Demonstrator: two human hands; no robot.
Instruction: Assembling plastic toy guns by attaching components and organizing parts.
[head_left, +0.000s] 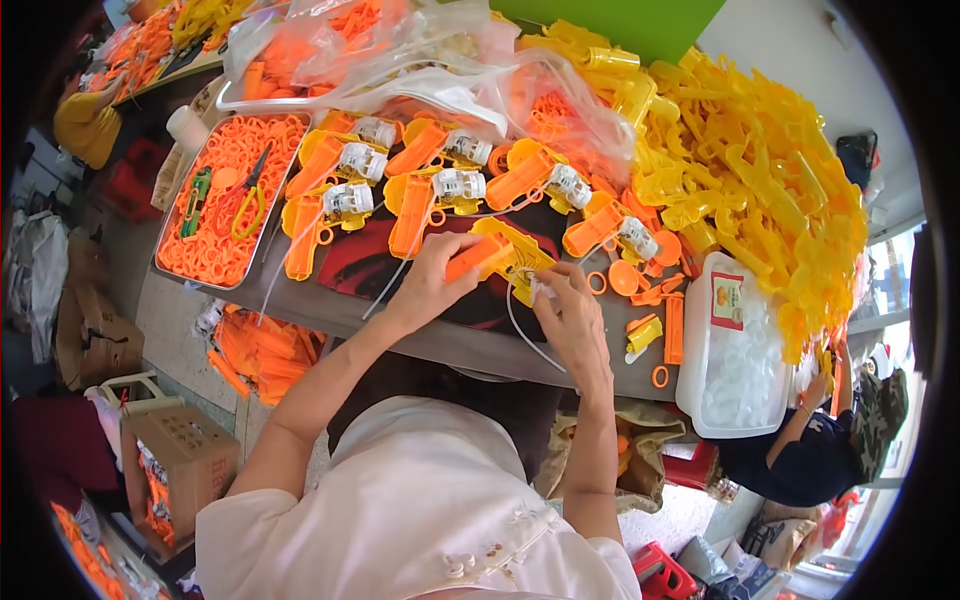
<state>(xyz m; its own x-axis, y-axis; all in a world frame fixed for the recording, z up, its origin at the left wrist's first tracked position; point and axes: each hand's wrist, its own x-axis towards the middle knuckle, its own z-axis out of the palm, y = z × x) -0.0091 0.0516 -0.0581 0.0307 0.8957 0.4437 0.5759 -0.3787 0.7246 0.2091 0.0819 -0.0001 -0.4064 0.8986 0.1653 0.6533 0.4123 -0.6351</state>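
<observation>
My left hand [440,275] is closed around the orange handle of a yellow toy gun shell [512,248], holding it over the table's near edge. At the shell's right end, my right hand [572,318] pinches a small clear plastic part [541,288], mostly covered by the fingers. A thin clear tube [522,330] curves down from the shell toward my right wrist. Beyond my hands lie several similar toy gun shells [408,215], with orange handles and clear cylinders wrapped in white. Some of them trail clear tubes.
A metal tray [160,245] of orange rings holds scissors [250,195] and green cutters [195,200] at left. Yellow parts [750,170] are heaped at right, above a white tub [695,400] of clear pieces. Loose orange parts [674,330] lie right of my hand. Another person's hand [815,390] shows far right.
</observation>
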